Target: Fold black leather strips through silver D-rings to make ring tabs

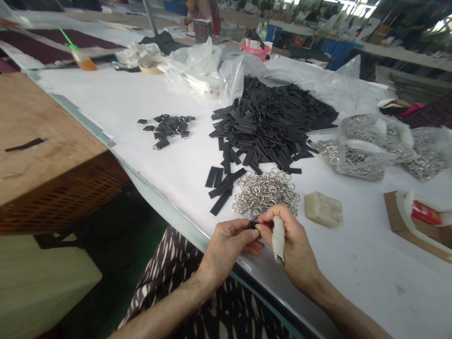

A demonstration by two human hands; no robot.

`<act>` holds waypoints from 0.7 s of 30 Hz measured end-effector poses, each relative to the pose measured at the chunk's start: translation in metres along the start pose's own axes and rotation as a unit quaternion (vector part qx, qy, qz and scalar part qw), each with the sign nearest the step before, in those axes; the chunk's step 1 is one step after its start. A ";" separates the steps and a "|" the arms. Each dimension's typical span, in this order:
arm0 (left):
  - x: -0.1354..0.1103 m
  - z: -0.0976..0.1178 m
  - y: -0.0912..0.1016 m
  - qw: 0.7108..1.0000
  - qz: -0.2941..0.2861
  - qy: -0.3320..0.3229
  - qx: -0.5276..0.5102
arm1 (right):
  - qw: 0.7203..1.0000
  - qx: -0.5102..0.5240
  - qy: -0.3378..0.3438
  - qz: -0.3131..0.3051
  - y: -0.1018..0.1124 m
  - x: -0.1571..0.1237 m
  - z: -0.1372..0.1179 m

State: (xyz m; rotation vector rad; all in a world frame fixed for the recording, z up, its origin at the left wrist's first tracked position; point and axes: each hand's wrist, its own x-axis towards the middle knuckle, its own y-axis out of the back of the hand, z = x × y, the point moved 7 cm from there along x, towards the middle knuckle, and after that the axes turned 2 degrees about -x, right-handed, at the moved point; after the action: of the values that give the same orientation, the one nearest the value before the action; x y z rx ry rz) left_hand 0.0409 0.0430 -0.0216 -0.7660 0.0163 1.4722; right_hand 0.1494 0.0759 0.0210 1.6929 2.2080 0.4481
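Close to the table's front edge, my left hand [231, 242] pinches a short black fabric strip [253, 224] that looks folded. My right hand [291, 242] closes its thumb and forefinger on the same strip from the other side. A white-wrapped, stick-like thing [278, 239] lies along my right hand's fingers; its kind is unclear. Whether a metal ring sits in the fold is hidden by the fingers. Just beyond both hands is a heap of silver metal rings [266, 190]. Behind it spreads a large pile of flat black strips [271, 120], with several loose ones nearer me.
Black strips looped on rings [171, 126] lie to the left. On the right are a yellowish block [323, 209], a cardboard box [397, 219] and clear bags of rings [363, 150]. A wooden board [45, 117] adjoins the table. A person [208, 12] stands far back.
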 end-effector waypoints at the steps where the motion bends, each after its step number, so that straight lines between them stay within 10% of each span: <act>1: 0.000 0.000 0.000 1.000 -0.002 -0.001 -0.001 | 1.000 0.001 0.000 -0.001 0.000 0.000 0.000; 10: 0.002 -0.003 0.006 0.998 0.035 0.017 -0.046 | 1.000 0.018 0.008 -0.007 0.011 0.001 -0.008; 21: 0.003 0.002 0.013 0.997 0.053 0.017 -0.054 | 0.994 -0.085 0.001 0.061 0.094 0.010 -0.002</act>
State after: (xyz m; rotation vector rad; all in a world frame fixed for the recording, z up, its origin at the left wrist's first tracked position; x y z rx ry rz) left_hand 0.0289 0.0455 -0.0276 -0.8901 0.0039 1.5703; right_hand 0.2279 0.1084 0.0634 1.7418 2.0108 0.6493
